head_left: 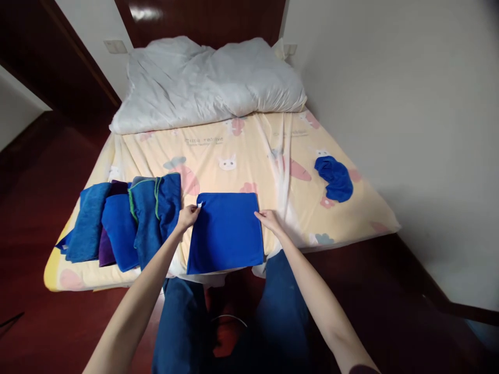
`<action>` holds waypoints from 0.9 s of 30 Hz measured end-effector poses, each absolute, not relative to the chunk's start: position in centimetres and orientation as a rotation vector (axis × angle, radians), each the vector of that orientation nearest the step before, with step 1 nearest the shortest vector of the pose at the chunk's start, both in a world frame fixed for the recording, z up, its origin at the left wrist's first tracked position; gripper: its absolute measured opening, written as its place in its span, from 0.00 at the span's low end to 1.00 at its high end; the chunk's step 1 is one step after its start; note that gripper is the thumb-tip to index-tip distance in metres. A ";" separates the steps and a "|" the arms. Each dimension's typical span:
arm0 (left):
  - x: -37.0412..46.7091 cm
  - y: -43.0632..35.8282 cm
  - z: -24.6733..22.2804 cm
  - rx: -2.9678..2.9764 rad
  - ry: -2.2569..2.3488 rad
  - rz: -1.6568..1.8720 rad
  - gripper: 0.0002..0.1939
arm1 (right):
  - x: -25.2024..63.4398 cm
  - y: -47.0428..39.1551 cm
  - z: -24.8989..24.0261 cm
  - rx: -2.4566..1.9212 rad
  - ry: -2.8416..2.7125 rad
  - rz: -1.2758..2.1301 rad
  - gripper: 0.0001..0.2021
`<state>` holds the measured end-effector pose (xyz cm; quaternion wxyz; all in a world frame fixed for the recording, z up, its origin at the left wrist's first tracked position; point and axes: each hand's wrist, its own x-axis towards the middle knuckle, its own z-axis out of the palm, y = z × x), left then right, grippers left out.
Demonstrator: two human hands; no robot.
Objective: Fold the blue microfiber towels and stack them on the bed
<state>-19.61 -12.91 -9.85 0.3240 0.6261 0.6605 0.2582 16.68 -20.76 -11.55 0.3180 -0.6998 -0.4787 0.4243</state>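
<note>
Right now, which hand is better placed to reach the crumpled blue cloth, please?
Probably the right hand, at the edge of the flat blue cloth nearer the crumpled blue cloth; the left hand holds the opposite edge.

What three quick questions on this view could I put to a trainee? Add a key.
1. True or false: the right hand pinches the flat blue cloth at its right edge.
2. Which lies nearest the wall on the right: A) the folded cloths, B) the crumpled blue cloth, C) the flat blue cloth?
3. Fill the gap: the white bedding lies at the ___ end of the bed.

Key: 1. True. 2. B. 3. Far.
</note>
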 end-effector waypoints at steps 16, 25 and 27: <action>-15.4 -4.5 -10.6 1.904 1.911 0.417 0.14 | 16.9 -12.7 -11.7 -2.282 -1.581 0.500 0.15; -17.0 -3.2 -10.1 2.207 1.654 0.216 0.12 | 17.2 -10.9 -11.5 -2.125 -1.745 0.501 0.06; -17.4 -2.6 -9.5 2.226 1.578 0.135 0.10 | 17.3 -10.5 -11.2 -2.135 -1.759 0.552 0.04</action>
